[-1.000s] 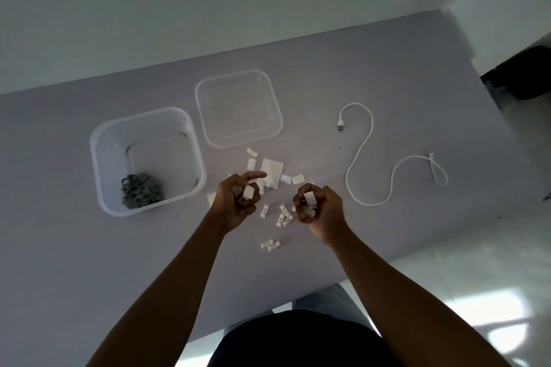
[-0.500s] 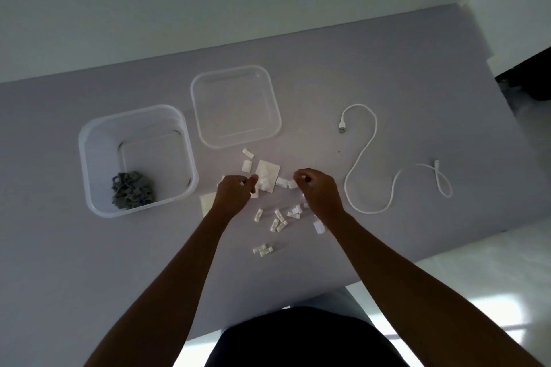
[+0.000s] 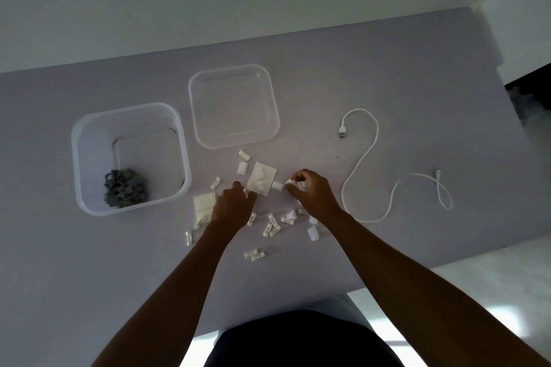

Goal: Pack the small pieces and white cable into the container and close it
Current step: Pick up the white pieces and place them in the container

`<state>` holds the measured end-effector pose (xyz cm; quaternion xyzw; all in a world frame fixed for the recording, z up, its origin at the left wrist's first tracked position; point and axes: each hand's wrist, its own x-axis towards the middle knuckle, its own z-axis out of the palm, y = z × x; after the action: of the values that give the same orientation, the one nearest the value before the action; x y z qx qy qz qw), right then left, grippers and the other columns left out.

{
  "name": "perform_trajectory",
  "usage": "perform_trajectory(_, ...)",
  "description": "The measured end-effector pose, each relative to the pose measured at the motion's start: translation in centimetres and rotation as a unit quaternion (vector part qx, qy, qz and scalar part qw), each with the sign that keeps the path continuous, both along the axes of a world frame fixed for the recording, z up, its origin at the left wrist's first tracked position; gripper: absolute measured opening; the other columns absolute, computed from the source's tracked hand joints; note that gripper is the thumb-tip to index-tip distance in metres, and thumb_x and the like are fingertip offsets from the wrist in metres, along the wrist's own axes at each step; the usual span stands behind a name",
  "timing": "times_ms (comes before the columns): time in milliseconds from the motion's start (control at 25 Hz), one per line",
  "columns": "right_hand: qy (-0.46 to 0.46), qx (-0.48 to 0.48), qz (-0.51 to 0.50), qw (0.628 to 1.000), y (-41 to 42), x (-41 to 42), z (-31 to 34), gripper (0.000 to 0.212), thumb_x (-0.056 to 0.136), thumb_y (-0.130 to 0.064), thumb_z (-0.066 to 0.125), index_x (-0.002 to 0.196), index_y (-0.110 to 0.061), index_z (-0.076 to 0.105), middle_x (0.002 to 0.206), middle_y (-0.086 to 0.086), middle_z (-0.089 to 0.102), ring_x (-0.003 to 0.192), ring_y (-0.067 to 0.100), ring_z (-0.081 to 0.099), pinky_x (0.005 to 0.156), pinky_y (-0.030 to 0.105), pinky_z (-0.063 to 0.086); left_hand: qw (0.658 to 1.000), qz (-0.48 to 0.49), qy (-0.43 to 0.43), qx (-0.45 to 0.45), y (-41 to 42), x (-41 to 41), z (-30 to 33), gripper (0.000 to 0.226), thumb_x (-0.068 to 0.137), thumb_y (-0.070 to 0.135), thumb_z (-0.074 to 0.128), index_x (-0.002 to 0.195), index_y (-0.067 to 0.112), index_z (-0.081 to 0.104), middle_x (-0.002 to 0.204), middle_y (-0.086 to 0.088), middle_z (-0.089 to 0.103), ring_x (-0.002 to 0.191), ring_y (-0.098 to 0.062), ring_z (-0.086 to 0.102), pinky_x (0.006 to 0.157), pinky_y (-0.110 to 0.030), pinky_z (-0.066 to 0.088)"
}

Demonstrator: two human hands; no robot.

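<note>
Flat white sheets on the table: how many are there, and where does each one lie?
2. One flat white sheet lies between the hands, below the clear lid. The other lies left of the left hand, near the container. The hands may hide others.

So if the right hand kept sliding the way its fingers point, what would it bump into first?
Probably the small white plastic clip lying just past the right hand, its fingertips pointing left; beyond it lies the flat white square sheet. Depth is hard to judge.
</note>
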<state>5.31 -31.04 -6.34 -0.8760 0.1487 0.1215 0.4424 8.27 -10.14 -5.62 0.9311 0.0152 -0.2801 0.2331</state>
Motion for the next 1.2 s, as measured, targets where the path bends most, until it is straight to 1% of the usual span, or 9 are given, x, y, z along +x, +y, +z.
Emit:
perform_trajectory(80, -0.001, 0.002, 0.041, 0.999, 0.6, 0.2, -0.1, 0.022, 0.088, -0.032, 0.068, 0.098, -0.013, 0.062, 0.094, -0.001, 0.063, 0.085, 0.013, 0.058, 0.072, 0.018, 0.044, 0.999, 0.026, -0.010, -0.034, 0.2, 0.0, 0.2, 0.033, 0.098, 0.031, 0.045, 0.105, 0.000, 0.054, 0.098, -0.023, 0.066, 0.089, -0.038, 0.064, 0.066, -0.033, 0.041)
perform_trajectory(160, -0.005, -0.014, 0.083, 0.996, 1.5, 0.5, -0.2, 0.024, 0.088, -0.032, 0.066, 0.102, -0.013, 0.060, 0.099, 0.002, 0.061, 0.088, 0.018, 0.059, 0.076, 0.030, 0.049, 0.998, 0.014, -0.018, -0.053, 0.2, 0.1, 0.3, 0.032, 0.099, 0.030, 0.044, 0.103, -0.001, 0.053, 0.093, -0.020, 0.062, 0.087, -0.038, 0.063, 0.064, -0.033, 0.037)
perform_trajectory(240, -0.005, -0.053, 0.116, 0.992, 2.6, 0.9, -0.3, 0.027, 0.087, -0.031, 0.065, 0.106, -0.013, 0.058, 0.103, 0.006, 0.060, 0.090, 0.021, 0.059, 0.077, 0.036, 0.050, 0.998, -0.006, -0.016, -0.054, -0.1, 0.2, 0.4, 0.032, 0.098, 0.033, 0.043, 0.104, 0.002, 0.051, 0.087, -0.014, 0.058, 0.085, -0.037, 0.063, 0.064, -0.033, 0.038)
perform_trajectory(440, -0.003, -0.128, 0.124, 0.984, 2.9, 1.2, -0.7, 0.024, 0.089, -0.026, 0.062, 0.106, -0.011, 0.057, 0.102, 0.011, 0.060, 0.093, 0.027, 0.058, 0.074, 0.037, 0.050, 0.998, -0.053, -0.024, -0.010, -2.0, 0.7, 0.5, 0.036, 0.097, 0.036, 0.043, 0.112, 0.002, 0.048, 0.100, -0.025, 0.066, 0.092, -0.041, 0.064, 0.073, -0.039, 0.047)
perform_trajectory(680, 0.008, -0.134, 0.128, 0.983, 1.6, 0.9, -1.2, 0.024, 0.092, -0.027, 0.061, 0.109, -0.009, 0.059, 0.099, 0.014, 0.056, 0.091, 0.029, 0.056, 0.069, 0.027, 0.038, 0.997, -0.069, -0.003, 0.032, -3.1, 1.0, -0.3, 0.046, 0.098, 0.044, 0.042, 0.114, 0.001, 0.050, 0.106, -0.025, 0.065, 0.098, -0.041, 0.063, 0.077, -0.038, 0.046)
perform_trajectory(840, 0.011, -0.145, 0.115, 0.983, 1.2, 0.9, -1.4, 0.027, 0.094, -0.027, 0.059, 0.114, -0.009, 0.060, 0.100, 0.017, 0.058, 0.092, 0.033, 0.059, 0.070, 0.028, 0.039, 0.997, -0.063, -0.007, 0.036, -3.5, 1.2, -0.6, 0.056, 0.097, 0.053, 0.040, 0.117, 0.001, 0.050, 0.110, -0.026, 0.064, 0.101, -0.042, 0.062, 0.083, -0.042, 0.048)
perform_trajectory(960, 0.014, -0.124, 0.086, 0.988, 0.7, 1.2, -1.3, 0.028, 0.096, -0.026, 0.056, 0.116, -0.008, 0.059, 0.105, 0.017, 0.061, 0.096, 0.032, 0.060, 0.074, 0.030, 0.040, 0.997, -0.050, -0.020, 0.049, -4.2, 1.0, -0.4, 0.069, 0.091, 0.063, 0.043, 0.121, 0.002, 0.051, 0.111, -0.023, 0.065, 0.102, -0.042, 0.063, 0.081, -0.043, 0.051)
perform_trajectory(1080, 0.007, -0.106, 0.036, 0.994, -0.4, 1.0, -1.3, 0.031, 0.095, -0.029, 0.059, 0.115, -0.005, 0.062, 0.107, 0.017, 0.067, 0.098, 0.032, 0.063, 0.081, 0.035, 0.046, 0.996, -0.057, -0.037, 0.060, -4.9, 1.0, -0.3, 0.061, 0.092, 0.056, 0.049, 0.121, 0.003, 0.049, 0.110, -0.021, 0.066, 0.101, -0.042, 0.063, 0.078, -0.041, 0.050)
perform_trajectory(1200, -0.024, -0.066, -0.063, 0.996, -1.3, 0.2, -1.0, 0.029, 0.094, -0.032, 0.062, 0.103, -0.004, 0.066, 0.094, 0.011, 0.070, 0.085, 0.023, 0.064, 0.072, 0.026, 0.042, 0.993, -0.084, -0.060, 0.055, -5.3, 0.9, -0.5, 0.043, 0.097, 0.041, 0.044, 0.121, 0.004, 0.045, 0.105, -0.022, 0.068, 0.095, -0.043, 0.065, 0.074, -0.041, 0.050)
